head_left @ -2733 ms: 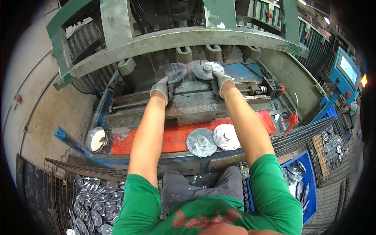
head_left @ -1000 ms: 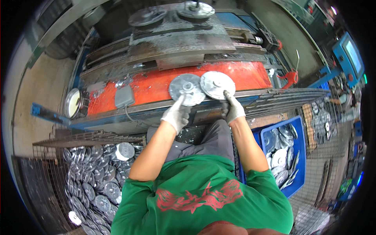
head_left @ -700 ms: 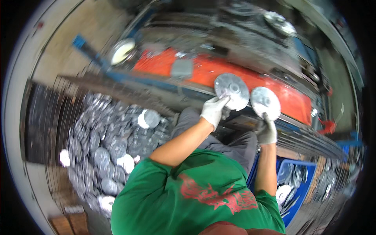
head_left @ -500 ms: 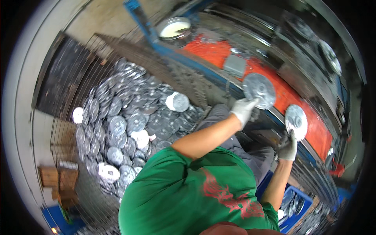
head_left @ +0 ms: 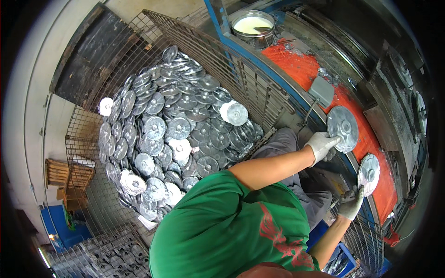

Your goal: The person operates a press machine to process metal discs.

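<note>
My left hand (head_left: 321, 146), in a pale work glove, grips a round grey metal disc (head_left: 338, 119) by its lower rim, with the thumb on its face. The disc is tilted up and has a raised hub at its centre. Closer to me on the right, my gloved right hand (head_left: 352, 203) pinches a second metal disc (head_left: 369, 162) at its lower edge. This one looks lighter and shinier, also with a raised hub. Both discs are held apart from each other, over the front edge of the orange-red bench surface (head_left: 387, 197).
On the left a wire cage (head_left: 259, 76) holds a heap of similar metal discs (head_left: 178, 128). A metal pot (head_left: 254, 23) with pale contents and a grey long-handled scoop (head_left: 321, 91) rest on the bench. Machinery (head_left: 394, 118) stands behind it; a blue crate (head_left: 345, 259) sits low right.
The whole view has shifted, so the scene sits further right. Both hands still hold their discs; the left disc now shows its hub face more plainly.
</note>
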`<action>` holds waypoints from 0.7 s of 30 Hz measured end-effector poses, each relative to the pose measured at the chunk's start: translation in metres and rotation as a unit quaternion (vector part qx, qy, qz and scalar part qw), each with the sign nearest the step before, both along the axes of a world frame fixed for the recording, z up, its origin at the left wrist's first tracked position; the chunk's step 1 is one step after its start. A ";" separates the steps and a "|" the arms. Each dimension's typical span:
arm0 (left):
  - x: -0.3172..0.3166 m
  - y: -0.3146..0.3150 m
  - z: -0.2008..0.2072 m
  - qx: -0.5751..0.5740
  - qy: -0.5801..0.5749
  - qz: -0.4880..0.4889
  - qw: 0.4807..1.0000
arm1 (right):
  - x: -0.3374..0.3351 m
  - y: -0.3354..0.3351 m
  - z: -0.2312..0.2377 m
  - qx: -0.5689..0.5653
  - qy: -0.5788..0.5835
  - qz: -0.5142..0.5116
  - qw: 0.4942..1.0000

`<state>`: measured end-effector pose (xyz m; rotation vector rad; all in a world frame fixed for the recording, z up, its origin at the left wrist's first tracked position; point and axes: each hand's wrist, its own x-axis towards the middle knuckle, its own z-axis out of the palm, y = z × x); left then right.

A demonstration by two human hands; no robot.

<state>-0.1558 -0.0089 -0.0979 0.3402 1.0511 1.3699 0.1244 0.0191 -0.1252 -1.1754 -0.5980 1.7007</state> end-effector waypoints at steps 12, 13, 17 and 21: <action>-0.013 -0.025 0.006 -0.064 0.092 -0.053 0.992 | -0.012 -0.019 -0.006 -0.019 0.002 -0.086 0.996; -0.016 -0.037 0.010 -0.041 -0.023 -0.041 0.998 | -0.018 -0.020 -0.006 -0.032 0.039 -0.121 0.991; -0.020 -0.059 0.039 -0.065 0.094 -0.176 0.978 | -0.007 -0.038 0.053 0.072 -0.084 0.140 0.984; -0.020 -0.050 0.084 0.010 0.161 -0.259 0.952 | -0.004 -0.027 0.103 0.107 -0.092 0.161 0.977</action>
